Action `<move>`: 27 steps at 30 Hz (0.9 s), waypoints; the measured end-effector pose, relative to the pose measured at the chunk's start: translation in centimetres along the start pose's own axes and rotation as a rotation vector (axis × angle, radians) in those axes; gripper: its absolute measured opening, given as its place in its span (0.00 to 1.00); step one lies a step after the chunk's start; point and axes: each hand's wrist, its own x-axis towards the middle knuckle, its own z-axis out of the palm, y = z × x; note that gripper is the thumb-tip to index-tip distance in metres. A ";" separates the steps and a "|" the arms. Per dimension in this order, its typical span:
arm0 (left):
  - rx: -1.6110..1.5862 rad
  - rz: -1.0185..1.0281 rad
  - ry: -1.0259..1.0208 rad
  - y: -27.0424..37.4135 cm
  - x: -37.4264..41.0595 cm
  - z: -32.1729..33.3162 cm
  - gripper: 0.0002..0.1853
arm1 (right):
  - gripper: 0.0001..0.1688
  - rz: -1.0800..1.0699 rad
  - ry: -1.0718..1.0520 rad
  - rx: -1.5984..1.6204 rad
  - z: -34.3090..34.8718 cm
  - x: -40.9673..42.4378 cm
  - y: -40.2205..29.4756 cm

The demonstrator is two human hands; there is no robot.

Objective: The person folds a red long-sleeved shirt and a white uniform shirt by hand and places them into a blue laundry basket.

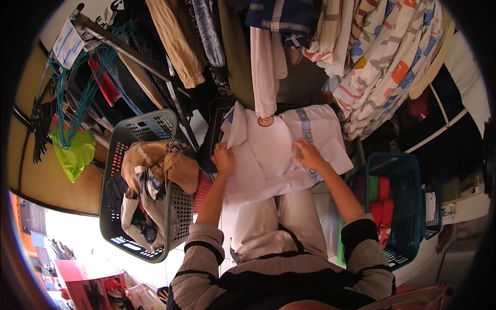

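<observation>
A white garment (267, 155) with a round embroidered badge (266, 121) and patterned blue strips lies spread out in front of me, partly folded, its near edge over my lap. At its left edge, my left hand (223, 158) has the cloth between curled fingers. My right hand (309, 155) rests on or just above the garment's right part, fingers bent and apart, holding nothing. Beneath the garment is a dark surface (207, 149), mostly covered by it. A pale hanging sleeve (264, 73) comes down to near the badge.
A grey laundry basket (170, 217) of crumpled clothes stands at left. On the right is a blue basket (399, 221) with red and green rolled cloths (381, 193). Hanging clothes (387, 69) line the far side. Teal hangers (62, 100) dangle from a metal rack (124, 50).
</observation>
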 end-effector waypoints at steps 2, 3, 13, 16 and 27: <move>-0.278 0.157 -0.065 2.7 -0.1 -0.5 0.17 | 0.32 0.167 -0.051 -0.063 -0.4 1.0 3.1; -0.401 0.222 -0.089 3.6 -0.6 -1.2 0.17 | 0.36 0.235 -0.084 -0.080 0.0 1.6 3.7; -0.828 -0.085 -0.353 0.6 1.4 1.2 0.16 | 0.43 0.524 -0.437 -0.203 2.1 -0.4 5.0; -0.268 -0.006 0.132 -6.9 6.8 4.1 0.20 | 0.43 0.473 -0.454 -0.184 2.8 1.8 2.8; -0.580 0.495 -0.780 8.4 2.7 4.4 0.14 | 0.43 0.482 -0.368 -0.199 3.3 -0.4 5.8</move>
